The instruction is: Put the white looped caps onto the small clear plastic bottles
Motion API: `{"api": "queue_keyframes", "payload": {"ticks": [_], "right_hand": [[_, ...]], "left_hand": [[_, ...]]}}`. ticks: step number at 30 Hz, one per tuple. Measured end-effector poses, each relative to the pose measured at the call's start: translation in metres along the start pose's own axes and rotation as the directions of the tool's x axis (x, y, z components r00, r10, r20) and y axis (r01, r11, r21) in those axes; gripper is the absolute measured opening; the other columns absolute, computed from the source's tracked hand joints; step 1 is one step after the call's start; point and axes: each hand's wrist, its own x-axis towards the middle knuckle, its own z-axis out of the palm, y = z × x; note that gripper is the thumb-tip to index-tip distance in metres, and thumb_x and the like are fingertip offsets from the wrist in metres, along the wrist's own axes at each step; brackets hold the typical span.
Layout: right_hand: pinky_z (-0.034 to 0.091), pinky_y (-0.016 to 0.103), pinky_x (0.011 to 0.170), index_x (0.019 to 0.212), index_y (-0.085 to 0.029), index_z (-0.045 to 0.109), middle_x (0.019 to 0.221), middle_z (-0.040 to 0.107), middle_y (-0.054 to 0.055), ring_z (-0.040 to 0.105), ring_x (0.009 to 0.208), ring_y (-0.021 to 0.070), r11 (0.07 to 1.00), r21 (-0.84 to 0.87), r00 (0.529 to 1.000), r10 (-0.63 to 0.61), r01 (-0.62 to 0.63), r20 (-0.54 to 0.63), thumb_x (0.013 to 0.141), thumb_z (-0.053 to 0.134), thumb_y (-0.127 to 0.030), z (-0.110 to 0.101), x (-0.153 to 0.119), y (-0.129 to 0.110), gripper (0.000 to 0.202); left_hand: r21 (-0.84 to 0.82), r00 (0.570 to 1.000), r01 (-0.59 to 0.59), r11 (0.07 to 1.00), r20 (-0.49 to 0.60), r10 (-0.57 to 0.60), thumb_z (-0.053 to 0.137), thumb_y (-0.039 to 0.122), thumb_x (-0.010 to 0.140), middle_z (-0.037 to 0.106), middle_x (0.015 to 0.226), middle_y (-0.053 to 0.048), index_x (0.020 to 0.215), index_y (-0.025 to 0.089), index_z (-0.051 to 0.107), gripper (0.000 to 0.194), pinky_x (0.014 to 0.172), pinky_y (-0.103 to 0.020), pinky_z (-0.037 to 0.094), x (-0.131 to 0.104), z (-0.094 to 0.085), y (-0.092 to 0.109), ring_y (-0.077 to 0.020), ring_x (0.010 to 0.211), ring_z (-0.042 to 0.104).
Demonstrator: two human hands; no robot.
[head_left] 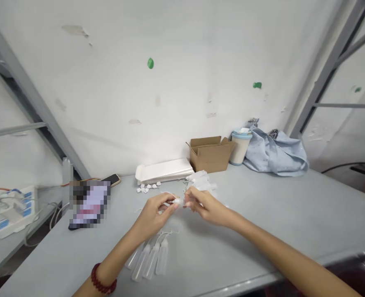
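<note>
My left hand [154, 213] is closed in a pinch on a small translucent white plastic piece [178, 201], its exact kind too small to tell. Close on its right, my right hand [207, 206] has thumb and fingers pressed together; what they grip is mostly hidden. Below the left hand, several translucent slim plastic bottles [150, 260] with thin white tubes at their tops lie side by side on the grey table [225, 264]. More translucent bottles [199, 178] lie behind the right hand. Several small white caps [148, 187] are scattered beyond the left hand.
A stack of white flat boxes [165, 170], an open cardboard box [211, 159], a cup with a blue lid [240, 147] and a light blue cloth bag [275, 152] stand along the wall. Leftward are a phone [111, 180], a pixelated item [91, 204] and power strips [15, 210].
</note>
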Motion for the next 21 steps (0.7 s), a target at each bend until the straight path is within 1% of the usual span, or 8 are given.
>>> {"api": "queue_keyframes", "payload": {"ticks": [3,6,8,10,14,17,19,21], "right_hand": [[0.033,0.022,0.056,0.089,-0.020,0.042,0.070,0.047,-0.002,0.042,0.061,0.0116,0.999,-0.051,1.000,0.005,-0.004,0.021,0.089,0.039,-0.013,-0.0005,-0.0014,-0.0008,0.008],[0.035,0.024,0.057,0.090,-0.020,0.042,0.072,0.050,-0.001,0.044,0.060,0.0119,0.997,-0.072,1.000,0.011,-0.010,0.020,0.091,0.043,-0.021,0.0007,0.0000,0.0015,0.001],[0.037,0.025,0.059,0.094,-0.020,0.044,0.080,0.055,0.002,0.048,0.065,0.0133,0.996,-0.087,1.000,0.007,-0.007,-0.001,0.089,0.049,-0.026,0.0027,0.0013,0.0037,0.010],[0.040,0.026,0.061,0.100,-0.020,0.045,0.088,0.059,0.005,0.051,0.070,0.0153,0.993,-0.117,1.000,-0.011,0.009,-0.014,0.087,0.054,-0.028,0.0046,0.0018,0.0053,0.017],[0.041,0.028,0.062,0.105,-0.018,0.047,0.096,0.062,0.010,0.054,0.071,0.0163,0.981,-0.193,1.000,-0.031,0.030,0.001,0.090,0.049,-0.024,0.0057,0.0001,0.0049,0.017],[0.040,0.028,0.061,0.104,-0.016,0.050,0.088,0.063,0.009,0.053,0.068,0.0163,0.977,-0.212,1.000,0.002,0.002,0.017,0.090,0.047,-0.025,0.0041,-0.0011,0.0027,0.016],[0.038,0.026,0.059,0.100,-0.016,0.053,0.077,0.061,0.004,0.050,0.064,0.0149,0.987,-0.155,0.998,0.056,-0.052,0.026,0.090,0.049,-0.028,0.0024,-0.0009,0.0013,0.016],[0.037,0.024,0.056,0.096,-0.016,0.056,0.072,0.058,0.001,0.048,0.062,0.0132,0.992,-0.047,0.993,0.118,-0.116,0.028,0.088,0.053,-0.030,0.0004,0.0001,0.0002,0.016]], "left_hand": [[-0.065,0.993,0.109,0.992,0.052,-0.106,0.048,0.041,0.086,0.062,0.072,-0.003,0.072,0.017,0.062,0.031,0.061,-0.025,0.047,-0.0004,0.0020,-0.0009,-0.0154,0.065,0.058],[-0.088,0.987,0.153,0.984,0.056,-0.149,0.050,0.042,0.084,0.058,0.062,0.000,0.065,0.016,0.057,0.033,0.057,-0.024,0.044,-0.0007,0.0030,-0.0002,-0.0138,0.058,0.055],[-0.106,0.985,0.170,0.980,0.045,-0.166,0.052,0.043,0.082,0.057,0.060,0.000,0.064,0.017,0.057,0.032,0.056,-0.024,0.043,-0.0004,0.0029,0.0010,-0.0133,0.056,0.054],[-0.121,0.982,0.186,0.975,0.041,-0.182,0.052,0.044,0.082,0.057,0.058,0.001,0.061,0.017,0.056,0.035,0.055,-0.023,0.043,0.0005,0.0024,0.0017,-0.0127,0.054,0.054],[-0.152,0.983,0.177,0.972,0.070,-0.168,0.050,0.046,0.083,0.056,0.055,0.001,0.058,0.017,0.056,0.038,0.054,-0.023,0.043,0.0013,0.0012,-0.0004,-0.0123,0.053,0.053],[-0.139,0.986,0.155,0.978,0.084,-0.144,0.052,0.043,0.083,0.059,0.061,0.000,0.064,0.016,0.060,0.034,0.056,-0.024,0.045,0.0000,0.0012,-0.0031,-0.0132,0.056,0.054],[-0.100,0.991,0.116,0.988,0.080,-0.108,0.053,0.039,0.083,0.060,0.064,-0.001,0.069,0.016,0.062,0.029,0.058,-0.024,0.045,-0.0013,0.0019,-0.0036,-0.0137,0.059,0.054],[-0.054,0.997,0.066,0.996,0.050,-0.063,0.054,0.036,0.082,0.059,0.064,0.000,0.071,0.016,0.063,0.024,0.059,-0.024,0.044,-0.0021,0.0031,-0.0024,-0.0137,0.061,0.053]]}}
